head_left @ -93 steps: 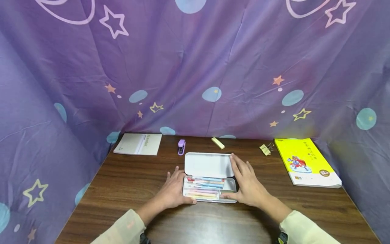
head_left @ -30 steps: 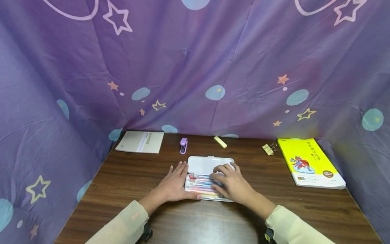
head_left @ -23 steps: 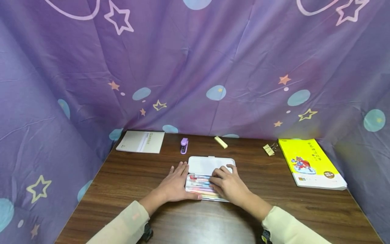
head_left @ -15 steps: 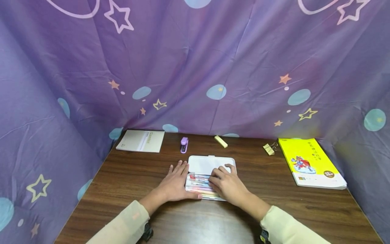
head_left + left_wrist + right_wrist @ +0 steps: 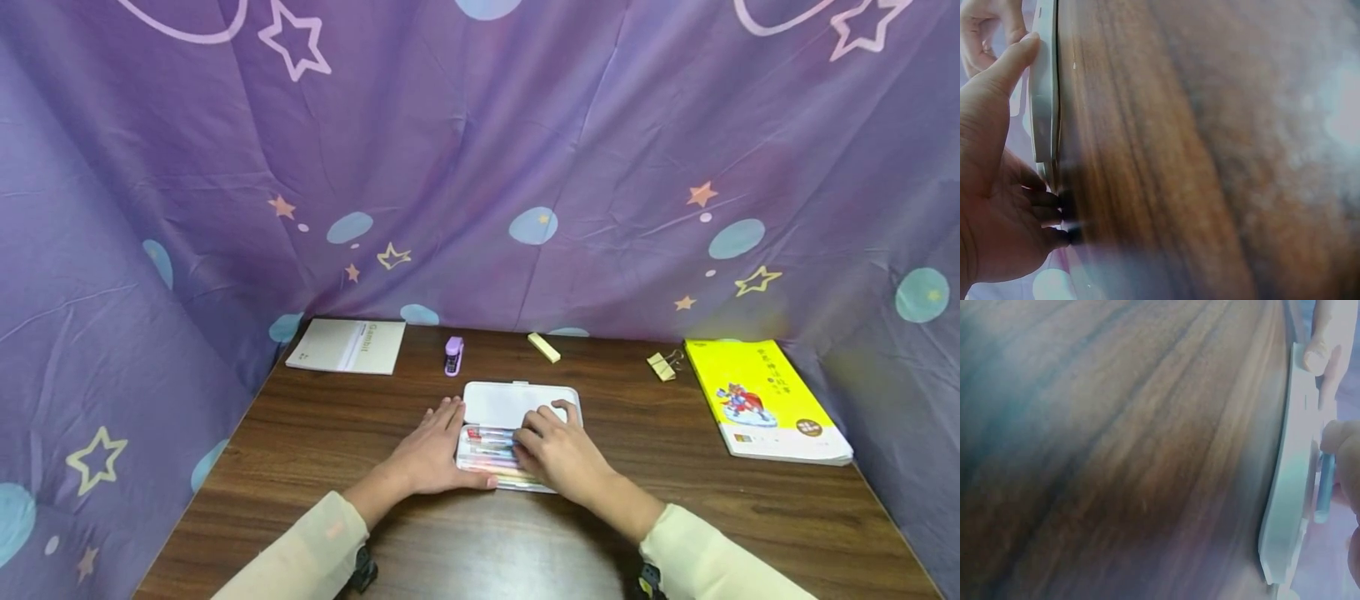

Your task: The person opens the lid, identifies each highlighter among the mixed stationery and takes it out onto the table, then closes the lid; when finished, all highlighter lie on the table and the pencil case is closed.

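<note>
Bracing: left hand [image 5: 427, 454], fingers spread, thumb on front edge of pencil case [image 5: 1288, 487], mid-desk [image 5: 480, 542]. Right hand [image 5: 558, 454] pinches a pen [image 5: 1324, 487] over its right half. I'd pinch lightly, hold it level, clear of the lid [image 5: 498, 404].

A: What can be counted of the body and clothing?
B: Two bare hands, one left hand [image 5: 429, 457] and one right hand [image 5: 564, 460], plus two cream fabric sleeves [image 5: 300, 546].
A: Containers?
B: One white, rectangular case [image 5: 498, 403] with rounded corners.
A: Inside it?
B: Several slim, multicoloured pens [image 5: 489, 464]; some are covered, so no exact count.
A: Paper goods?
B: Two: one grey notebook [image 5: 315, 350] with a pale band, and one yellow-and-white illustrated book [image 5: 776, 417].
A: Smaller items?
B: Three: one purple plastic stapler [image 5: 453, 357], one pale yellow oblong block [image 5: 543, 348], one pale gold binder clip [image 5: 661, 367].
A: Furniture?
B: One brown wood-grain table [image 5: 300, 442].
</note>
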`<state>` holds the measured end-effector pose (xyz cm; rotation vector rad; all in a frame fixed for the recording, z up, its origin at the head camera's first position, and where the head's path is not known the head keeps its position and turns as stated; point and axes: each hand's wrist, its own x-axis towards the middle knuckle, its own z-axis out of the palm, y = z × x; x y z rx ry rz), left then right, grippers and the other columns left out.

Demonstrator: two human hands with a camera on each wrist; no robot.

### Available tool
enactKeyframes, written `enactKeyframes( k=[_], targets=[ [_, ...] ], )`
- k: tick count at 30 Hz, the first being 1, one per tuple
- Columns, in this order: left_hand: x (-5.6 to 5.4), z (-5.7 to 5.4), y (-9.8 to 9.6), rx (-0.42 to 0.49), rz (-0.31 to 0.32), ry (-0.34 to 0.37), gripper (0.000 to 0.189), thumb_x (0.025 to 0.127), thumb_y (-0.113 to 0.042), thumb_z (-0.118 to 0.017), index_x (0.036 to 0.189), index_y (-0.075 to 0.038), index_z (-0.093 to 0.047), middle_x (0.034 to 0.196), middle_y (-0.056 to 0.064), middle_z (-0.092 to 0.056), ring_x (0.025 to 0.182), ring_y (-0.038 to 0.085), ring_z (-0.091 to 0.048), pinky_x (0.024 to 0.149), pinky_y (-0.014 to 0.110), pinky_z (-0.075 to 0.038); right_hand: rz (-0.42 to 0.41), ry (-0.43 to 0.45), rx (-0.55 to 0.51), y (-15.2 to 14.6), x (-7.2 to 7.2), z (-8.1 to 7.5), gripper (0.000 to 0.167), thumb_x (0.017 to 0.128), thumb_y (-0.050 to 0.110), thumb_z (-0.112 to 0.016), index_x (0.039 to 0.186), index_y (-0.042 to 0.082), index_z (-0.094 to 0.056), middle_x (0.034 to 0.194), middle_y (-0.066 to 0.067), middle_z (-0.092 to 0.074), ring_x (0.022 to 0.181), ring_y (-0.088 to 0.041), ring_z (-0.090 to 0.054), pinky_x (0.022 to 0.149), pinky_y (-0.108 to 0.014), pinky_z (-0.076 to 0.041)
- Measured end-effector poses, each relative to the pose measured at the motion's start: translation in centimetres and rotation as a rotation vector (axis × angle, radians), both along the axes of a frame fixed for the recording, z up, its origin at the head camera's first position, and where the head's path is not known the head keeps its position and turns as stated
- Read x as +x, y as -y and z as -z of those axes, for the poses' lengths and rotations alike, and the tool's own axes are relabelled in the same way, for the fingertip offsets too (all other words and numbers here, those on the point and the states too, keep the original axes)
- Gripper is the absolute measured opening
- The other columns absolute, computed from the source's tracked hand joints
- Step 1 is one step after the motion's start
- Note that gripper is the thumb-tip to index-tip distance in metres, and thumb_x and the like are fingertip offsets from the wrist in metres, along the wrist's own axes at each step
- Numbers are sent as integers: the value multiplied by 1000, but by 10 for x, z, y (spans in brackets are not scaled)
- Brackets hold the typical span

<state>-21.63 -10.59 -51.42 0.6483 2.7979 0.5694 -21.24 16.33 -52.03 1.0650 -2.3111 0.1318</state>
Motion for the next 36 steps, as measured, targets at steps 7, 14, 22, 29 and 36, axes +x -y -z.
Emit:
enactKeyframes(
  k=[7, 14, 22, 29, 36],
  targets=[
    [-5, -5, 1, 11, 3, -17, 142, 83, -87, -74, 173, 6, -20, 183, 26, -20, 173, 40, -16, 142, 54, -20, -1, -12, 7, -12, -7, -12, 15, 90, 22, -91, 96, 18, -78, 93, 6, -67, 92, -18, -65, 102, -65, -54],
    [-3, -4, 2, 4, 2, -4, 141, 83, -87, -74, 174, 5, -19, 183, 26, -18, 173, 40, -15, 142, 54, -19, 17, 10, -14, -39, -10, -15, 18, 89, 20, -92, 99, 17, -77, 97, 3, -67, 96, -22, -66, 99, -68, -54],
    [-1, -1, 1, -9, 4, 10, 141, 83, -88, -73, 175, 4, -18, 184, 25, -17, 174, 39, -14, 142, 54, -18, 96, 46, -35, -80, -8, -15, 25, 83, 11, -96, 101, 14, -79, 100, -1, -71, 95, -24, -66, 95, -70, -53],
    [0, 1, 0, 2, 2, 19, 143, 82, -90, -72, 175, 3, -17, 184, 25, -16, 174, 39, -14, 142, 54, -17, 163, 71, -76, -118, -5, -13, 20, 88, 9, -91, 104, 14, -79, 101, 0, -71, 96, -25, -67, 92, -71, -54],
    [2, 0, -1, -10, 3, 23, 142, 83, -89, -73, 175, 4, -17, 184, 24, -15, 174, 39, -14, 142, 54, -18, 226, 90, -80, -152, -3, -3, 18, 89, 9, -88, 103, 15, -78, 97, 1, -68, 93, -25, -64, 90, -71, -51]
  ],
)
